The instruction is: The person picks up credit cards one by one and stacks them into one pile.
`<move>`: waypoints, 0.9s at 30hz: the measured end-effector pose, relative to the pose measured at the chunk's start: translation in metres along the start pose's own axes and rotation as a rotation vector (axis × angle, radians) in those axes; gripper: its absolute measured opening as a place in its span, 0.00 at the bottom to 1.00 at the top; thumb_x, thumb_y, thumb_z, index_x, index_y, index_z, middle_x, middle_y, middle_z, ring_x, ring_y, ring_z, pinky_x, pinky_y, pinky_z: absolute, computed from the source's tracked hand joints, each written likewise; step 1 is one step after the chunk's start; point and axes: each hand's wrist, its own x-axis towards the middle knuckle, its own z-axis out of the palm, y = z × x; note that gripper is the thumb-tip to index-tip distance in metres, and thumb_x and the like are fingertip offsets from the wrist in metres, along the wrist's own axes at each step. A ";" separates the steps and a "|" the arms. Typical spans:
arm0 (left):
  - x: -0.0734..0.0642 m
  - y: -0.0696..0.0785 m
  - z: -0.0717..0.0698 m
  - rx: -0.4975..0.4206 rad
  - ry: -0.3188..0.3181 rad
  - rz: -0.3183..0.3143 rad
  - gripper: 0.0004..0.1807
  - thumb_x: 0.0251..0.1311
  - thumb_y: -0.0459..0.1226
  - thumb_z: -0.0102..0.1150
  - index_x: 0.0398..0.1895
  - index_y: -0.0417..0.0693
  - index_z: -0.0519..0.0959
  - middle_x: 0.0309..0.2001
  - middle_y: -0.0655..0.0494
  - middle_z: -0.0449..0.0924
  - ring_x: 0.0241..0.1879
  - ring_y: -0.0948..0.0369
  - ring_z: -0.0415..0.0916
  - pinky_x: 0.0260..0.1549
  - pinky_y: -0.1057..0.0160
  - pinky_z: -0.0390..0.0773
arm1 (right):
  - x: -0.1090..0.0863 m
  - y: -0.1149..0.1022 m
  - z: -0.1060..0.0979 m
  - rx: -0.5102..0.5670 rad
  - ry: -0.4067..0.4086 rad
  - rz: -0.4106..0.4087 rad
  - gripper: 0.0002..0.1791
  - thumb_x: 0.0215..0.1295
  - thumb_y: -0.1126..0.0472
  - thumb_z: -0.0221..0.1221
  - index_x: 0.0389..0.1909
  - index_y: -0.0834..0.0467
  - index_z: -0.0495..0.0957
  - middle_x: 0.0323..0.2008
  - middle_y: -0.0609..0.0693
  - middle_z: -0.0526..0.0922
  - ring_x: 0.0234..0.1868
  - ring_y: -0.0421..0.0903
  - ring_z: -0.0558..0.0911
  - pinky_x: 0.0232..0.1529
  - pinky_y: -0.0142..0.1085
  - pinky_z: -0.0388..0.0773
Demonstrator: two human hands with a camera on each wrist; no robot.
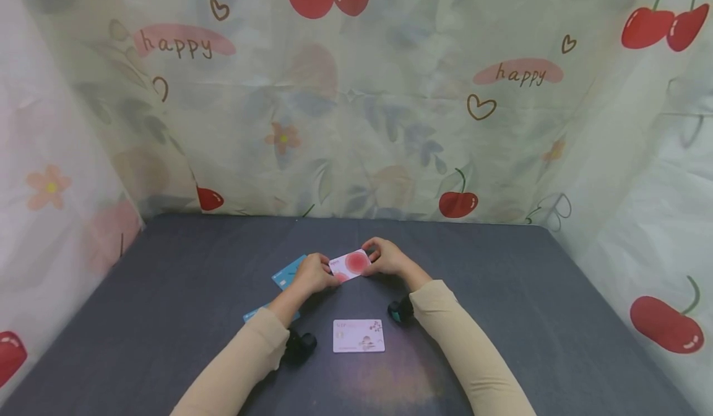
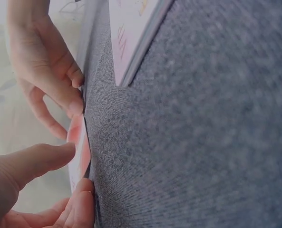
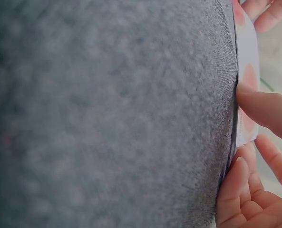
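Note:
A white card with pink-red circles [image 1: 350, 265] is held at both ends over the dark cloth. My left hand [image 1: 313, 273] pinches its left end, the thumb [image 2: 50, 159] over its face in the left wrist view. At the other end my right hand [image 1: 388, 257] grips the right edge between thumb and fingers. Seen from the right wrist, the card [image 3: 247, 50] is nearly edge-on, close over the cloth. A blue card [image 1: 283, 275] lies partly hidden behind the left hand. Another blue card [image 1: 254, 312] shows from under the left forearm.
Nearer the body, between the forearms, lies a pale pink VIP card [image 1: 359, 335]. Dark grey cloth [image 1: 184, 292] covers the table. Patterned curtains [image 1: 356, 125] enclose the back and both sides. Black wrist devices [image 1: 301, 346] sit under the sleeves.

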 end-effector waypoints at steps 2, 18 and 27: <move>0.000 0.000 0.000 -0.019 0.005 -0.003 0.28 0.37 0.32 0.72 0.45 0.30 0.74 0.37 0.42 0.82 0.34 0.55 0.77 0.35 0.62 0.77 | -0.001 0.000 -0.001 0.007 0.006 -0.009 0.30 0.42 0.67 0.70 0.50 0.64 0.72 0.31 0.57 0.80 0.27 0.42 0.73 0.30 0.29 0.69; -0.001 0.002 0.001 -0.140 0.075 0.003 0.30 0.43 0.30 0.68 0.54 0.33 0.72 0.43 0.38 0.80 0.38 0.51 0.76 0.39 0.59 0.78 | -0.011 -0.004 -0.009 0.119 0.033 -0.058 0.29 0.46 0.69 0.68 0.52 0.67 0.70 0.35 0.63 0.81 0.27 0.40 0.79 0.32 0.29 0.75; -0.002 -0.002 0.000 -0.168 0.098 0.068 0.31 0.40 0.27 0.69 0.53 0.32 0.72 0.40 0.38 0.81 0.36 0.52 0.77 0.36 0.60 0.79 | -0.017 -0.005 -0.010 0.136 0.033 -0.057 0.30 0.47 0.69 0.68 0.54 0.67 0.70 0.36 0.62 0.81 0.32 0.44 0.82 0.36 0.34 0.80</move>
